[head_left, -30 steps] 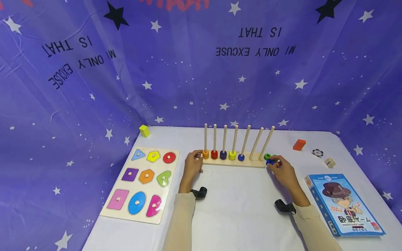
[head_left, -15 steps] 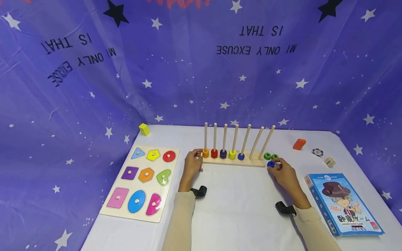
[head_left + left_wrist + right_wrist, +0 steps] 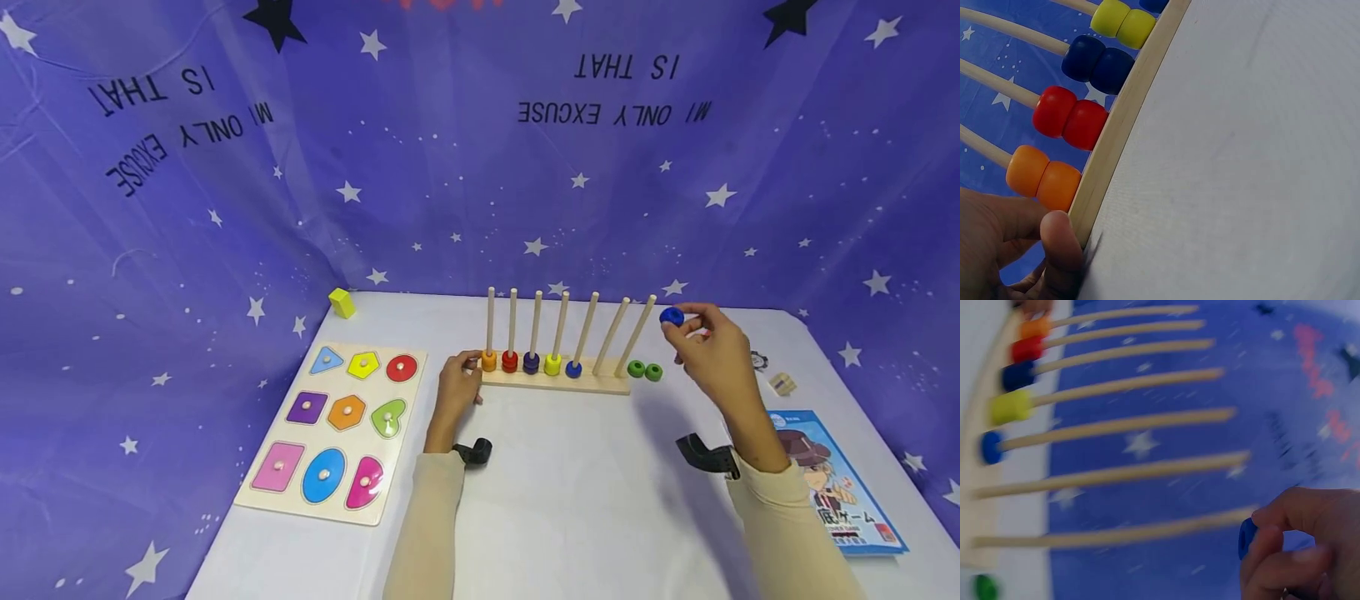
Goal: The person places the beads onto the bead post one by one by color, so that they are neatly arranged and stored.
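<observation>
A wooden bead stacker (image 3: 517, 382) with several upright pegs stands on the table. Orange (image 3: 1041, 178), red (image 3: 1071, 119), dark blue (image 3: 1097, 64) and yellow beads (image 3: 1124, 24) sit in pairs on its left pegs. A single blue bead (image 3: 573, 369) is on the following peg; the two rightmost pegs hold none. My left hand (image 3: 458, 387) holds the left end of the base, thumb against its end beside the orange beads. Raised at the right, my right hand (image 3: 712, 354) pinches another blue bead (image 3: 672, 317) near the top of the last peg.
Two green beads (image 3: 645, 371) lie by the base's right end. A shape puzzle board (image 3: 408, 375) is at left, a yellow block (image 3: 342, 303) behind it. At right are a blue game box (image 3: 847, 500), partly behind my arm, a small wooden block (image 3: 782, 384) and a poker chip (image 3: 760, 361).
My right hand has lifted the blue bead off the table beside the green beads and carried it up to peg-top height. The left hand stays at the base's end.
</observation>
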